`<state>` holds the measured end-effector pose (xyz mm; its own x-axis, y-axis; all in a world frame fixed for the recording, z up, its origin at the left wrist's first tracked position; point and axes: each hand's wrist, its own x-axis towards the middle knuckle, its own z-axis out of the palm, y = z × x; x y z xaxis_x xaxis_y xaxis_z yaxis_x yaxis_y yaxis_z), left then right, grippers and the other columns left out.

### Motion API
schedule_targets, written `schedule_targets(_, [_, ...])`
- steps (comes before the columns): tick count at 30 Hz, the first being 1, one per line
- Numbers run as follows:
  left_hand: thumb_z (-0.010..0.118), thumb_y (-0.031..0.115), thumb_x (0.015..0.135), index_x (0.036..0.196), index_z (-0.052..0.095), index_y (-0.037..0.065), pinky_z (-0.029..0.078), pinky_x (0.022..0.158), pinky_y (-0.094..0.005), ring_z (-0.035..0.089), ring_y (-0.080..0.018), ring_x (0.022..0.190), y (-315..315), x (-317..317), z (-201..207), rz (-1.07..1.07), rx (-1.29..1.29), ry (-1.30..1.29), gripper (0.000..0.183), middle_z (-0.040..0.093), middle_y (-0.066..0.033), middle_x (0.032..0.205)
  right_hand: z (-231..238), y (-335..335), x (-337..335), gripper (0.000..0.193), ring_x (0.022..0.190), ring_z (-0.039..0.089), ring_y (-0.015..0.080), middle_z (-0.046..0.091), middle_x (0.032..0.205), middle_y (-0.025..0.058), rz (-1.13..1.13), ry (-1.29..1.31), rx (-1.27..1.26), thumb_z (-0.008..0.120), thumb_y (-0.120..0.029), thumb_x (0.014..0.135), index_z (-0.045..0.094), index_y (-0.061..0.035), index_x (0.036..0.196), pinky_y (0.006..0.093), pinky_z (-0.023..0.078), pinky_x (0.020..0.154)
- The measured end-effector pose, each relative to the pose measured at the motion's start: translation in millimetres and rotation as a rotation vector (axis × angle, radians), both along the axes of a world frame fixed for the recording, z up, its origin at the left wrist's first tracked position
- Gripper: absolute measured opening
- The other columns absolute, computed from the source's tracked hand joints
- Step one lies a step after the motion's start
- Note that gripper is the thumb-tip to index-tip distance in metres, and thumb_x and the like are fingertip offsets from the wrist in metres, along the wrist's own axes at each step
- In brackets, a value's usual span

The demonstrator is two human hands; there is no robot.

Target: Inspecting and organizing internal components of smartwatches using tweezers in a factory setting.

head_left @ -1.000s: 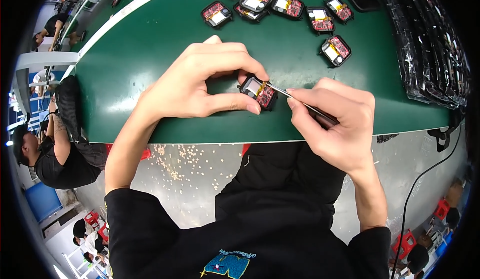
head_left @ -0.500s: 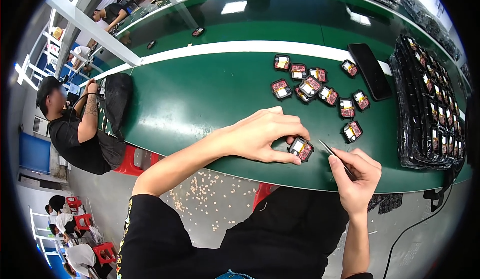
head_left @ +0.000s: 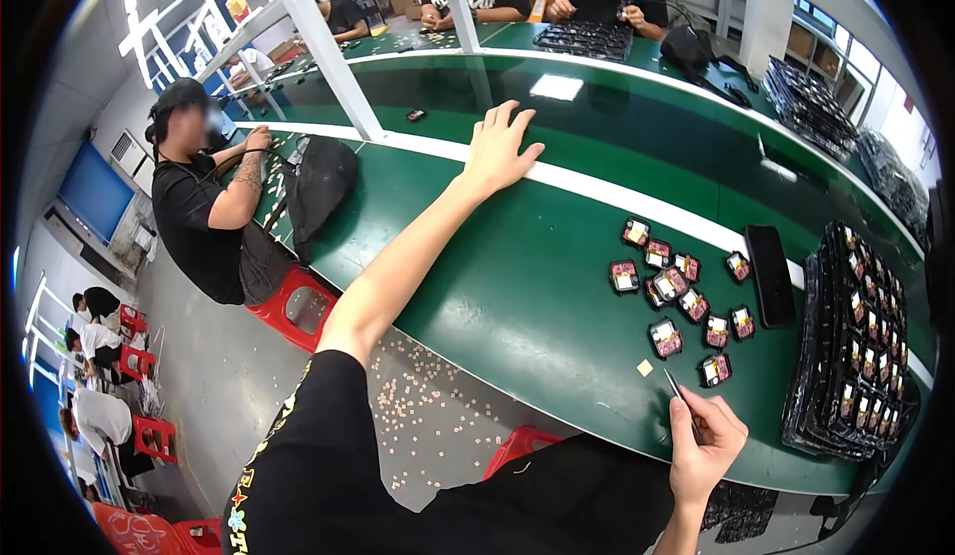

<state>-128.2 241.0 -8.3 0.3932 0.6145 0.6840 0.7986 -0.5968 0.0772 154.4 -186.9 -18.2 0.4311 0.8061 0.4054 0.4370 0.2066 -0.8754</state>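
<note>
My left hand (head_left: 500, 152) reaches far out, fingers spread and holding nothing, at the white rail (head_left: 607, 190) and the dark green strip behind it. In my right hand (head_left: 706, 438) is a pair of tweezers (head_left: 674, 386), pointing away from me near the table's front edge. Just beyond their tip lies a small pale yellow square (head_left: 645, 367). Close by sits a black-cased square electronic module (head_left: 666, 337) with a red circuit board and white patch. Several similar modules (head_left: 693, 304) lie in a loose cluster behind it, some overlapping.
A black phone (head_left: 770, 277) lies right of the modules. Further right stand stacked black trays (head_left: 851, 346) filled with modules. A black bag (head_left: 323, 197) rests at the left beside a seated person (head_left: 199, 197). Other people work across the bench, beyond white posts (head_left: 323, 53).
My left hand has let go of the module and moved away to the far rail. That module now lies by the cluster. The pale yellow square has appeared near the tweezers. The view has shifted.
</note>
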Motion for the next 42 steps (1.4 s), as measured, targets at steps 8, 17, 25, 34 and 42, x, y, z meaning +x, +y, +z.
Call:
schedule_targets(8, [0.076,0.022,0.102,0.134,0.067,0.004,0.053,0.107,-0.0468,0.064,-0.0384,0.123,52.6,-17.0,-22.6,0.051,-0.254,-0.115,0.038,0.069,-0.0176,0.121,-5.8,-6.7,1.1,0.017,0.066,0.048,0.004,0.06,0.077,-0.0004,0.029,-0.01,-0.025,0.081,0.008,0.092,0.083,0.0078,0.109,0.0222,0.032,0.058])
schedule_targets(17, [0.075,0.01,0.103,0.149,0.063,0.007,0.052,0.106,-0.0414,0.063,-0.0288,0.116,-132.3,-15.8,13.5,-0.446,-0.526,0.048,0.048,0.061,-0.012,0.12,-0.7,-0.3,2.0,0.02,0.058,0.044,0.0033,0.059,0.069,-0.0007,0.004,0.003,-0.035,0.086,0.006,0.087,0.084,0.0052,0.107,0.0241,0.027,0.053])
schedule_targets(25, [0.098,0.05,0.079,0.136,0.068,0.008,0.056,0.095,-0.0422,0.066,-0.0307,0.106,-224.1,-3.2,34.6,-0.266,-0.629,0.059,0.077,0.062,-0.0114,0.129,2.1,4.2,2.7,0.023,0.057,0.045,0.0039,0.061,0.069,0.0,0.021,-0.012,-0.024,0.086,0.009,0.086,0.085,0.0055,0.108,0.0249,0.027,0.052])
schedule_targets(34, [0.094,0.007,0.082,0.131,0.075,0.001,0.052,0.092,-0.0339,0.06,-0.0188,0.092,-215.4,-19.8,18.4,-0.419,-0.708,-0.092,0.054,0.068,-0.0088,0.112,1.6,-3.4,4.4,0.021,0.055,0.044,0.0033,0.062,0.068,-0.0002,0.039,-0.027,-0.016,0.087,0.007,0.086,0.085,0.0046,0.107,0.0246,0.027,0.051])
schedule_targets(42, [0.091,0.005,0.08,0.129,0.075,-0.001,0.052,0.088,-0.0341,0.059,-0.0205,0.087,-249.2,0.3,23.3,-0.54,-0.819,-0.052,0.052,0.072,-0.0106,0.115,6.9,0.8,12.3,0.022,0.055,0.047,0.003,0.064,0.069,0.0005,0.136,0.096,-0.116,0.086,0.008,0.086,0.085,0.0047,0.107,0.0238,0.029,0.051])
